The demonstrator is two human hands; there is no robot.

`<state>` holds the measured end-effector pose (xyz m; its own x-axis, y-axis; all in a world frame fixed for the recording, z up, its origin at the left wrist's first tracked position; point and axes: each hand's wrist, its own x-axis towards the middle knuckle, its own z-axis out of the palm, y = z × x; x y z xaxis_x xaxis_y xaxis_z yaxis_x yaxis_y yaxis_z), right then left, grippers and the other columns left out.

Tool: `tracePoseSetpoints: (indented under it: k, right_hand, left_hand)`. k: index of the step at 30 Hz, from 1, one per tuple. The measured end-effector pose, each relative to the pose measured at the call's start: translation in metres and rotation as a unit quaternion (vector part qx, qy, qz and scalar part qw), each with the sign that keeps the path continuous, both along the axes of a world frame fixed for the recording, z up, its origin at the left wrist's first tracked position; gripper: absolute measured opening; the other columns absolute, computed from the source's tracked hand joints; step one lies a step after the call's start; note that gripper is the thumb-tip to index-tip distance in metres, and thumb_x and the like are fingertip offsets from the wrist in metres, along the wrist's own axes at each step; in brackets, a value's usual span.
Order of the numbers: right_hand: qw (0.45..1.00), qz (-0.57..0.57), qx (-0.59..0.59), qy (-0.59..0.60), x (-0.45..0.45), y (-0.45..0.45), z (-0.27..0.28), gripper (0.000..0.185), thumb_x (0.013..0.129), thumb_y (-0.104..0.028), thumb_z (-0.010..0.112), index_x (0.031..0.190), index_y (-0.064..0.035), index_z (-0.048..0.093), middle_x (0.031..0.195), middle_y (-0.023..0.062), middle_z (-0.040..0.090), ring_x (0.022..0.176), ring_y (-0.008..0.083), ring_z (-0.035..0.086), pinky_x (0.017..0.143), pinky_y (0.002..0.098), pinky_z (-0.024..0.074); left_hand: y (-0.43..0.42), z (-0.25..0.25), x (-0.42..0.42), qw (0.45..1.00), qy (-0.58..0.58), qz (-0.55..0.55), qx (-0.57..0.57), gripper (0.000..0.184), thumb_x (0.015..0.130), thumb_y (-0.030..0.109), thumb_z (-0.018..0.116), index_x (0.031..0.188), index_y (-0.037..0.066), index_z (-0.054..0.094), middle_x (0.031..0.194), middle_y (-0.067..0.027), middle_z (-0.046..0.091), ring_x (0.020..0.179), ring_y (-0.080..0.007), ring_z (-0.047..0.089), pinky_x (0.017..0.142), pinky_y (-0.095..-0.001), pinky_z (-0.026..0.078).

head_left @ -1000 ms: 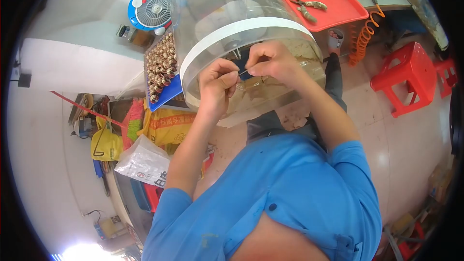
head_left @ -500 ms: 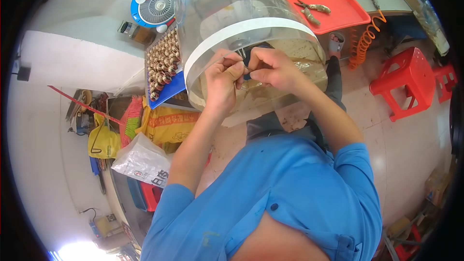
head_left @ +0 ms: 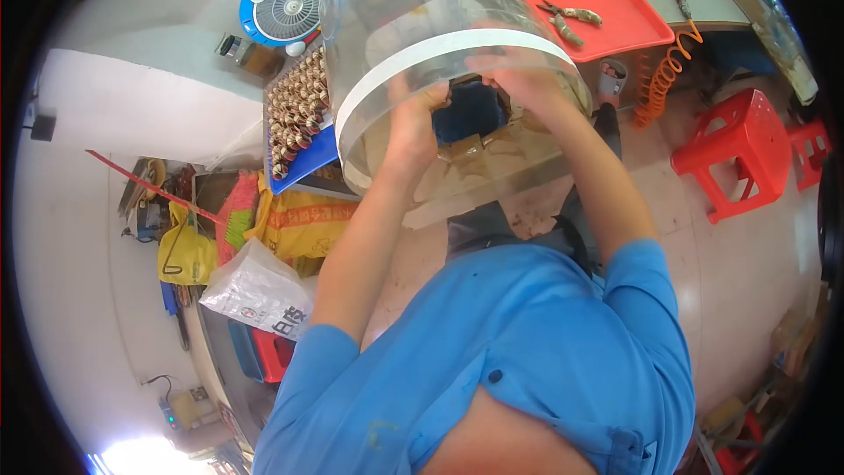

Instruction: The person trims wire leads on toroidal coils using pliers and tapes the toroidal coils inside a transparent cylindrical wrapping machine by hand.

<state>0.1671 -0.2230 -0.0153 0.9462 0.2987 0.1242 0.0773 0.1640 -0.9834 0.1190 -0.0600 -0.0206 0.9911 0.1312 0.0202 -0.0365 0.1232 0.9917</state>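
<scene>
Both hands reach under the front rim of a large clear plastic cover [head_left: 387,9] edged with a white band [head_left: 457,41]. My left hand [head_left: 415,119] is closed, its thumb pointing inward near the band. Opposite it, my right hand [head_left: 525,86] has its fingers curled, partly seen through the plastic. Whatever the fingertips hold is too small or hidden to make out. A dark blue pad [head_left: 470,114] lies between and below the hands, on a tan, taped work surface [head_left: 483,158].
Left of the cover, a blue tray [head_left: 327,148] holds many small banded metal parts [head_left: 299,110]. Behind it are a blue fan [head_left: 284,2] and a jar [head_left: 249,57]. At right, a red tray [head_left: 615,9] carries pliers [head_left: 571,19]. Beyond are an orange coiled hose [head_left: 655,88] and red stool [head_left: 738,149].
My hands have moved apart and further in beneath the cover's band. The blue pad, mostly hidden behind them before, now shows between them.
</scene>
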Motion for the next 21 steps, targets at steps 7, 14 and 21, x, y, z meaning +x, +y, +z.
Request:
tracePoseSetpoints:
  k: [7, 14, 21]
  right_hand:
    - [0.974, 0.077, 0.084, -0.194, 0.044, 0.010, -0.035, 0.032, 0.082, -0.015, 0.066, 0.112, -0.0047, 0.061, 0.081, -0.0042, 0.055, 0.071, 0.0043, 0.051, 0.060, 0.0208, 0.0417]
    - [0.984, 0.050, 0.076, -0.151, 0.044, 0.019, -0.033, 0.027, 0.079, -0.010, 0.065, 0.105, -0.0041, 0.062, 0.084, -0.0015, 0.059, 0.074, 0.0054, 0.054, 0.063, 0.0215, 0.0439]
    - [0.988, 0.018, -0.013, -0.154, 0.041, 0.017, -0.017, 0.028, 0.075, -0.001, 0.064, 0.103, -0.0011, 0.063, 0.087, 0.0023, 0.063, 0.078, 0.0101, 0.058, 0.067, 0.0260, 0.0479]
  left_hand:
    - [0.002, 0.002, 0.005, 0.998, 0.027, -0.015, -0.053, 0.069, 0.079, 0.001, 0.060, 0.142, 0.014, 0.036, 0.112, -0.0096, 0.057, 0.096, -0.0223, 0.059, 0.083, -0.0356, 0.050]
    - [0.006, 0.005, 0.006, 0.998, 0.029, -0.032, -0.037, 0.069, 0.077, 0.001, 0.062, 0.141, 0.013, 0.037, 0.112, -0.0101, 0.058, 0.094, -0.0232, 0.060, 0.082, -0.0357, 0.051]
    - [0.008, 0.003, 0.007, 0.998, 0.028, -0.032, -0.038, 0.069, 0.077, 0.001, 0.064, 0.140, 0.012, 0.038, 0.112, -0.0100, 0.059, 0.093, -0.0231, 0.060, 0.081, -0.0352, 0.050]
